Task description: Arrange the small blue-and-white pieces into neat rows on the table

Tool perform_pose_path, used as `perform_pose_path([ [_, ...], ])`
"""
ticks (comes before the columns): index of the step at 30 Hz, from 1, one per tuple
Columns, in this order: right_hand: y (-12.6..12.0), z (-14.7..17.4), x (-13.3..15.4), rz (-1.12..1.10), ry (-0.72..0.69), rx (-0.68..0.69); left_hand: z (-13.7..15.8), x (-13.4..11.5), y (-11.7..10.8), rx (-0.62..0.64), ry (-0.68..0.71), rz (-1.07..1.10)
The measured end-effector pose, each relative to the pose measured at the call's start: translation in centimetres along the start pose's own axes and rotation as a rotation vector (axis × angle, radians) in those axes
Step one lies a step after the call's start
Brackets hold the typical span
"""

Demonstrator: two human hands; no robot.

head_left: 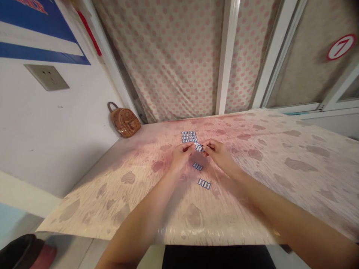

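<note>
Between both hands, just above the table, is a small blue-and-white striped card [199, 147]. My left hand [183, 152] pinches its left side, with the fingers closed. My right hand [215, 150] grips its right side, also closed. Right beyond them lies a block of similar striped cards [185, 136], set in two neat columns. Nearer to me, two more such pieces lie apart on the cloth: one striped card [198, 166] in the shadow of my hands, and another striped card [204, 184] closer to the front edge. Their print is too small to read.
A patterned plastic cloth [252, 149] covers the table. A small brown backpack-shaped bag [125, 121] leans at the back left corner by the wall, below a socket [47, 77]. A dotted curtain [174, 56] hangs behind the far edge. A dark shoe-like object [19, 250] is at lower left.
</note>
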State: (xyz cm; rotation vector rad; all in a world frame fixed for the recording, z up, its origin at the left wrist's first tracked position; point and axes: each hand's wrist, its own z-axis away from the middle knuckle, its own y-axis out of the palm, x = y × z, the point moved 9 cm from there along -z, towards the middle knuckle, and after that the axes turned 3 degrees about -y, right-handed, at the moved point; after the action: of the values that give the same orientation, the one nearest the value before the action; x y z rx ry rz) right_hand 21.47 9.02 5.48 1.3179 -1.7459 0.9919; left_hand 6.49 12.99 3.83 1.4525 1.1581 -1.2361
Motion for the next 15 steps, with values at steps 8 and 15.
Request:
perform_pose_path([
  [8,-2.6,-0.9,-1.5,0.067,0.046,-0.130,-1.8,1.7,-3.4,-0.017,-0.072,-0.542],
  [15,-2.7,-1.0,-1.1,0.072,0.047,-0.131,-0.3,0.6,-1.7,0.053,-0.048,-0.971],
])
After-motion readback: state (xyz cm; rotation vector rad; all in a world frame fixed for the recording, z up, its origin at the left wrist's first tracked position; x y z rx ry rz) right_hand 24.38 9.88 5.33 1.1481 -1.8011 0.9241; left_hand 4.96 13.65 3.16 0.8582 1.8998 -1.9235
